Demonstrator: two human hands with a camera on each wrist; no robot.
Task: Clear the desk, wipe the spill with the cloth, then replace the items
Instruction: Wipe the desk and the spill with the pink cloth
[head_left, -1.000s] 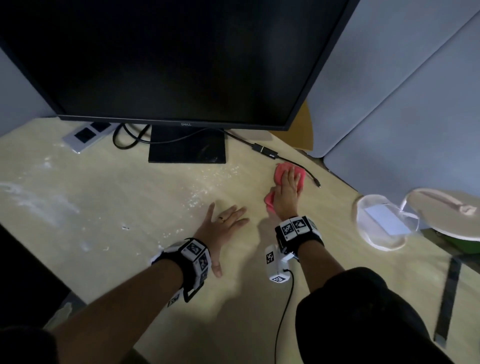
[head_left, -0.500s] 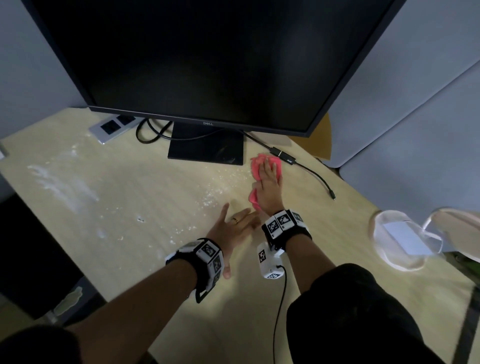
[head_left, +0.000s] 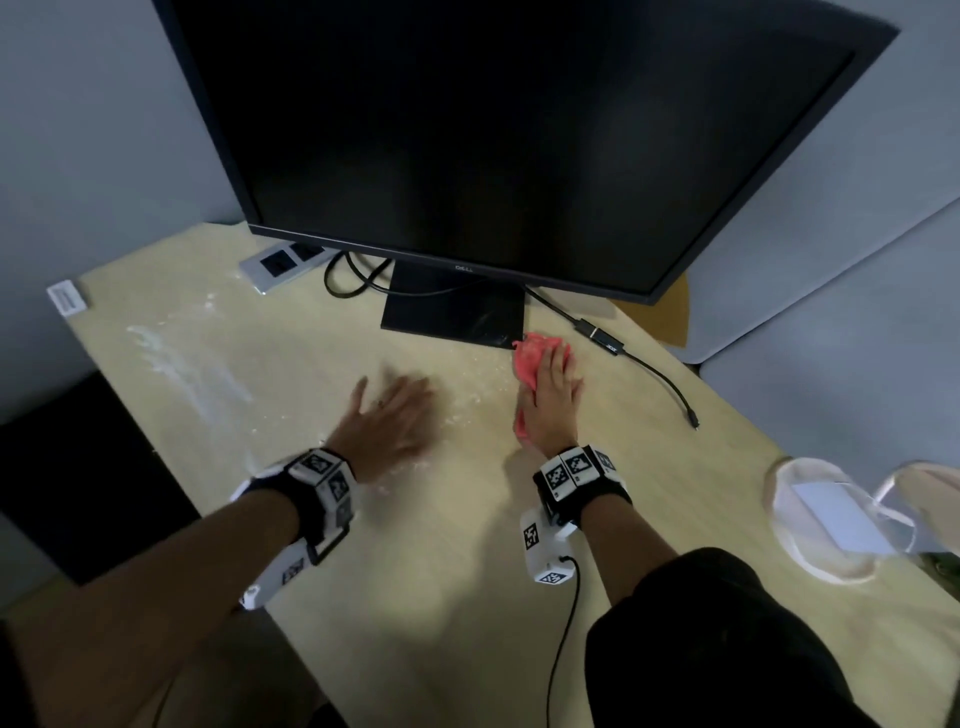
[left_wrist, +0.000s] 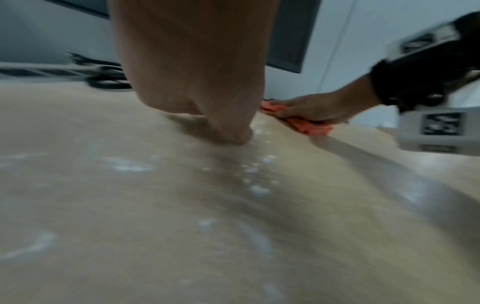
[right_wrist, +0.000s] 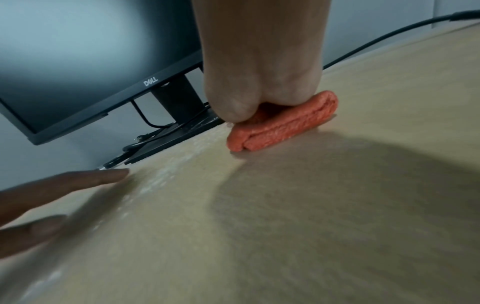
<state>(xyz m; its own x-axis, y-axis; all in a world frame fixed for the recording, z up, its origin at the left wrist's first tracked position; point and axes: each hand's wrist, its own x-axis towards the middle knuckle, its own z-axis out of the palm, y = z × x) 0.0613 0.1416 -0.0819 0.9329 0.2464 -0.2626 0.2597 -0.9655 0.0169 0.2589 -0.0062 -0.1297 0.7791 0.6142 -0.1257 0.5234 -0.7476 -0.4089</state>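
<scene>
A crumpled pink cloth (head_left: 530, 358) lies on the pale wooden desk (head_left: 467, 571), just off the front right corner of the monitor's base. My right hand (head_left: 553, 387) presses flat on the cloth with straight fingers; in the right wrist view the palm's heel (right_wrist: 259, 82) squashes the folded cloth (right_wrist: 283, 123). My left hand (head_left: 389, 415) lies flat and blurred on the desk to the left, fingers spread, holding nothing. White spill (head_left: 182, 369) streaks the desk's left part, with specks (left_wrist: 257, 189) near the left palm.
A black monitor (head_left: 493, 130) stands at the back on a flat base (head_left: 452, 312). A power strip (head_left: 280, 262) and looped cables lie behind it; an adapter cable (head_left: 654, 371) trails right. A clear lidded container (head_left: 831, 519) sits far right. The desk's left edge drops off.
My right hand has pushed the cloth forward and left, up to the monitor base. My left hand has slid left, away from the right hand, and is blurred by motion.
</scene>
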